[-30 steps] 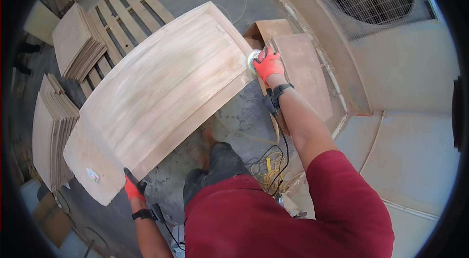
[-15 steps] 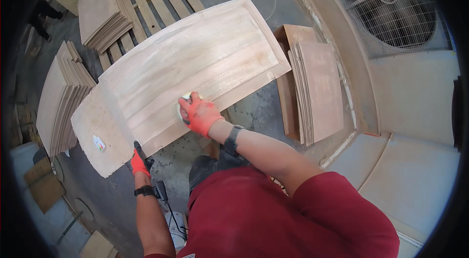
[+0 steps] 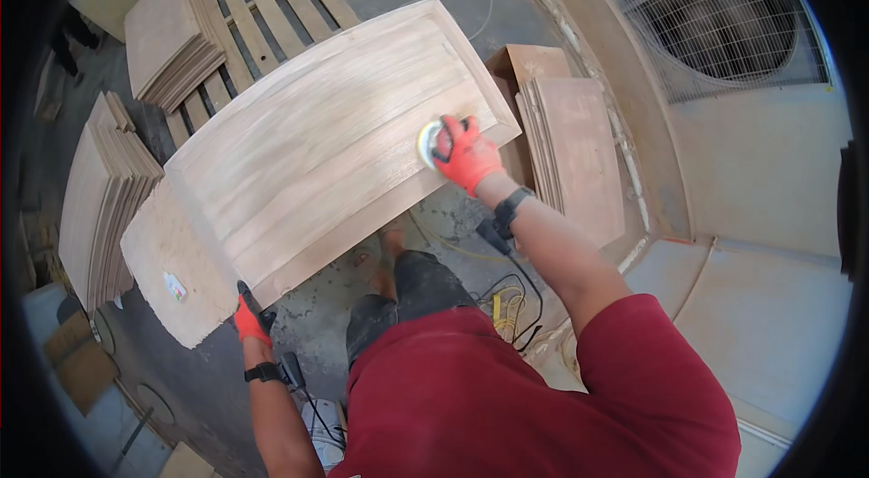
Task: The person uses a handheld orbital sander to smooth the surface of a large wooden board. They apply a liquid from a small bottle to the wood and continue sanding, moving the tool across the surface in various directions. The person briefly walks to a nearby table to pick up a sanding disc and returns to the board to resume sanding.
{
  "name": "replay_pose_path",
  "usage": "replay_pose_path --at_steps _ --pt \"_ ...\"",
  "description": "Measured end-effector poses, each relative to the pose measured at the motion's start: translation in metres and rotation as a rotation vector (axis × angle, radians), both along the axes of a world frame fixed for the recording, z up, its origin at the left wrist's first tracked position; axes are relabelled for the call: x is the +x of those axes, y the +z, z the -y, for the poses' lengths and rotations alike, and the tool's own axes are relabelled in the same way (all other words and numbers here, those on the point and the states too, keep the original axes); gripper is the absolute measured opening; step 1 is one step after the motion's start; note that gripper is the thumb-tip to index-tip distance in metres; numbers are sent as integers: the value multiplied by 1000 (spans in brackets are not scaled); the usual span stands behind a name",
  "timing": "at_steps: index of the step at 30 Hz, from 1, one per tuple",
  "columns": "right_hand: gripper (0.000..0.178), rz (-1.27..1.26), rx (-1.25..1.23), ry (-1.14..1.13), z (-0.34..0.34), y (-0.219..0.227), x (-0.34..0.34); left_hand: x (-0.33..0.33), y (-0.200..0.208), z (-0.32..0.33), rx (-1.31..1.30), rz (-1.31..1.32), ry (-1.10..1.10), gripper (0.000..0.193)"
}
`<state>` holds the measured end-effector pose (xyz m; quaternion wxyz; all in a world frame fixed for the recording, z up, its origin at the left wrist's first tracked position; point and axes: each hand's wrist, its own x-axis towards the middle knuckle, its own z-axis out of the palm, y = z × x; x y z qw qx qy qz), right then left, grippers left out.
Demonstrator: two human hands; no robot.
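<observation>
A pale wooden panel with a raised frame border [image 3: 335, 116] lies in front of me on a rough-edged board [image 3: 172, 247]. My right hand [image 3: 466, 154], in an orange-red glove with dark palm, is closed around a round whitish pad [image 3: 427, 145] pressed to the panel toward its right end. The fingers partly cover the pad, so its exact kind is unclear. My left hand [image 3: 253, 315], gloved alike, grips the panel's near left corner, with the fingers underneath hidden. A small white container with a coloured label [image 3: 176, 287] rests on the board beside the panel.
Stacked panels [image 3: 104, 197] stand at left, and another stack [image 3: 172, 39] sits by a slatted pallet [image 3: 272, 3]. More panels [image 3: 575, 148] lean at right near a brown box [image 3: 525, 64]. A yellow cable [image 3: 509, 308] lies on the floor. A caged fan [image 3: 724, 16] is upper right.
My right hand has slid the pad rightward and slightly farther away along the panel. My left hand stays at the corner. The whole view has shifted a little.
</observation>
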<state>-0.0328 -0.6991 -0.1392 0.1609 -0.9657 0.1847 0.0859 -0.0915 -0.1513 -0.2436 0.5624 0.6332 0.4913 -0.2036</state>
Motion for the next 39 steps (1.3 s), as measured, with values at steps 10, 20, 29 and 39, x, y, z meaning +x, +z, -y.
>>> replay_pose_path --at_steps 10,20,29,39 --pt "67 22 -45 -292 96 -3 54 -2 -9 -12 -47 -43 44 64" --pt "63 15 -63 -113 93 2 95 -2 -2 -18 -43 40 -112 60" --pt "74 65 -42 -14 43 -11 22 -3 -1 -14 -63 -23 36 72" --pt "65 6 104 329 -226 4 -14 -13 -13 -18 -143 187 -124 70"
